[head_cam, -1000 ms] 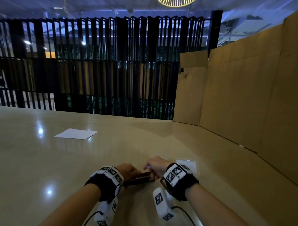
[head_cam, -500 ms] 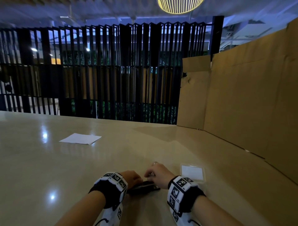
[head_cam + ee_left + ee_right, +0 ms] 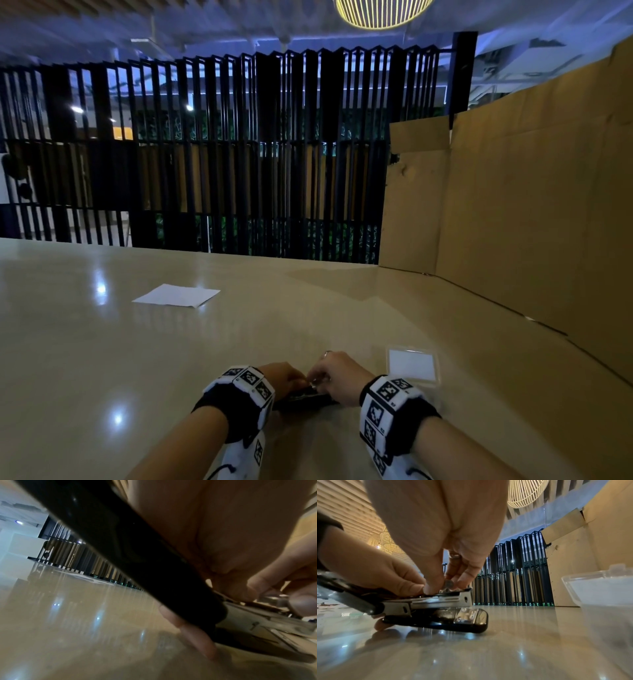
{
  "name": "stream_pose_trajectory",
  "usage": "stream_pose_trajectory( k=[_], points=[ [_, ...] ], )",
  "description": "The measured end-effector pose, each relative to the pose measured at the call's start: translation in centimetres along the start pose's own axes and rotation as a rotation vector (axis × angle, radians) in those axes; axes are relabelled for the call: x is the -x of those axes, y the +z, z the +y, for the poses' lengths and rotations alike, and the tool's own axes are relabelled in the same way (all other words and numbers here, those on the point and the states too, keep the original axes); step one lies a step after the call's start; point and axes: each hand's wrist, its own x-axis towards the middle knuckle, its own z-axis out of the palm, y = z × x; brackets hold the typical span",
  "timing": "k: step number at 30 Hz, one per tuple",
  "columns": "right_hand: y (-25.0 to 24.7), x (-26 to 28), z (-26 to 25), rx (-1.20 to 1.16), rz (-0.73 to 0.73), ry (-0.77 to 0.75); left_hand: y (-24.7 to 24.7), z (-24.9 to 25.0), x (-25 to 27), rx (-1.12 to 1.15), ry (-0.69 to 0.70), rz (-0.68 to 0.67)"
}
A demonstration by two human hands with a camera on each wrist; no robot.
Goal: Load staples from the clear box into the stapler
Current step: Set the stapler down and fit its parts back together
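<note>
A black stapler (image 3: 305, 399) lies on the beige table with its lid (image 3: 137, 547) swung back and its metal magazine (image 3: 436, 599) bared. My left hand (image 3: 286, 378) grips the stapler at the hinge end, a finger (image 3: 197, 639) tucked under the base. My right hand (image 3: 337, 375) pinches a short strip of staples (image 3: 449, 584) between thumb and fingers right on top of the magazine's front end. The clear box (image 3: 412, 365) sits on the table just right of my right hand, white inside; its contents are not discernible.
A white sheet of paper (image 3: 176, 295) lies far off to the left on the table (image 3: 102, 359). Tall cardboard panels (image 3: 531, 205) stand along the right side and back right. Black railings (image 3: 239, 154) run behind the table's far edge.
My right hand has come down over the magazine with the staple strip. My left hand keeps its hold on the stapler. The head view has tilted upward a little.
</note>
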Motion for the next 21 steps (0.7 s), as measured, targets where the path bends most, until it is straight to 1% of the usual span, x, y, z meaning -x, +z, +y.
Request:
stream_pose_trajectory(
  k=[6, 9, 13, 17, 21],
  points=[
    [0.12, 0.01, -0.32, -0.005, -0.039, 0.019, -0.02, 0.05, -0.19, -0.023, 0.012, -0.018],
    [0.00, 0.14, -0.13, -0.075, -0.049, 0.016, -0.12, 0.05, -0.09, -0.025, 0.020, -0.026],
    [-0.18, 0.46, 0.27, -0.156, -0.024, 0.019, -0.15, -0.06, -0.15, -0.031, 0.023, -0.035],
    [-0.01, 0.50, 0.39, -0.153, -0.039, 0.034, -0.10, -0.12, -0.25, -0.035, 0.035, -0.036],
    [0.19, 0.45, 0.39, -0.138, -0.018, 0.055, 0.02, -0.37, -0.40, -0.024, 0.046, -0.043]
  ],
)
